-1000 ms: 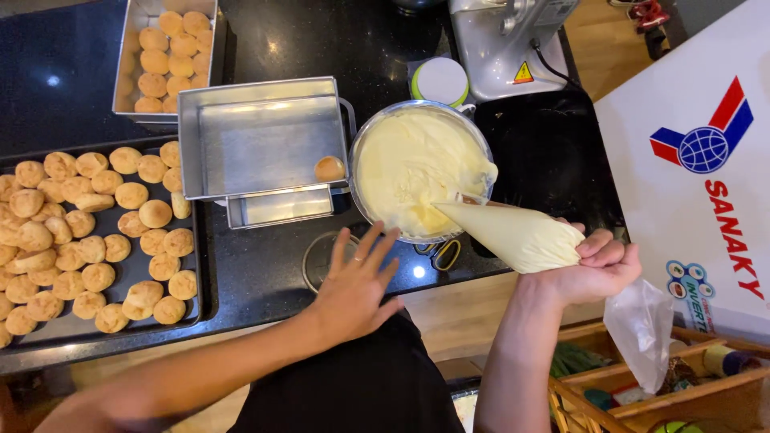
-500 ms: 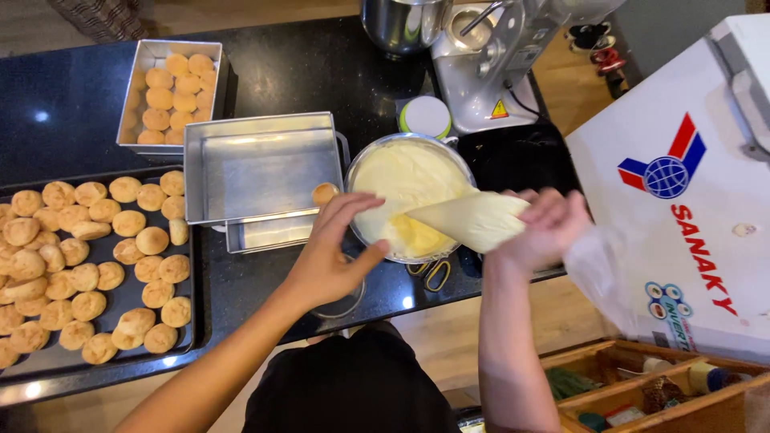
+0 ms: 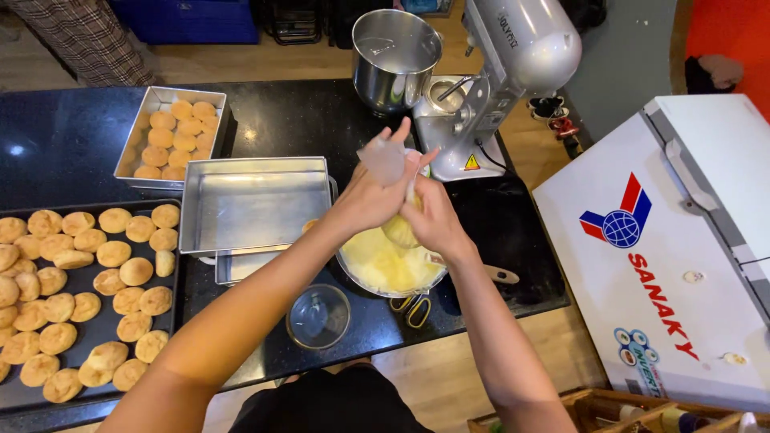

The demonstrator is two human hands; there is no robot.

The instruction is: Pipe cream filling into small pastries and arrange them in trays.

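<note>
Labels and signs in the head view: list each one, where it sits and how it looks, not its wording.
Warning sticker: on the grey stand mixer's base; small yellow triangle, black edge.
Logo: on the white chest freezer's lid, right; red and blue stripes around a blue globe.
Red lettering: running diagonally below the logo.
Round stickers: near the lid's lower edge; blue-green, too small to detail.

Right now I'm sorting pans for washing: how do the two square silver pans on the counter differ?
The far pan holds rows of golden puffs; the near pan is bare inside. The far pan looks smaller and sits by the counter's back edge; the near pan is larger and rests stacked on another tray, beside the cream bowl. Both are shiny straight-walled metal.
</note>
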